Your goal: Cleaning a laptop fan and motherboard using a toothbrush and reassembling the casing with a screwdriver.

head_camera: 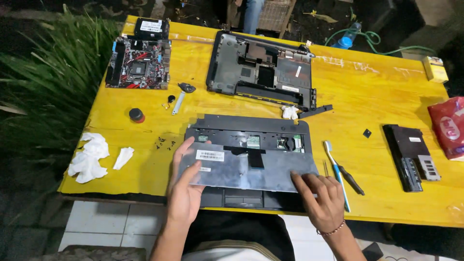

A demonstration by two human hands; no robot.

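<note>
Both hands, left hand (186, 186) and right hand (321, 200), grip the flipped laptop keyboard (246, 169) by its ends, fingers partly curled, above the palmrest frame (241, 126).

Keyboard panel (246, 169) covers the middle of the laptop palmrest (241, 130), w/ both hands hiding its lower corners. Red packet (449, 126) cut off at right edge; person's legs (252, 14) cropped at top. Small black bits (164, 143) too tiny to ID.

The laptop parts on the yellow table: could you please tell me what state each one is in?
Keyboard panel: flipped underside up, held by left hand and right hand.
Palmrest frame: keyboard bay open, internals showing.
Laptop base shell: emptied, inside up.
Motherboard: bare, lying flat.
Toothbrush: lying unused.
Tissues: crumpled.
</note>
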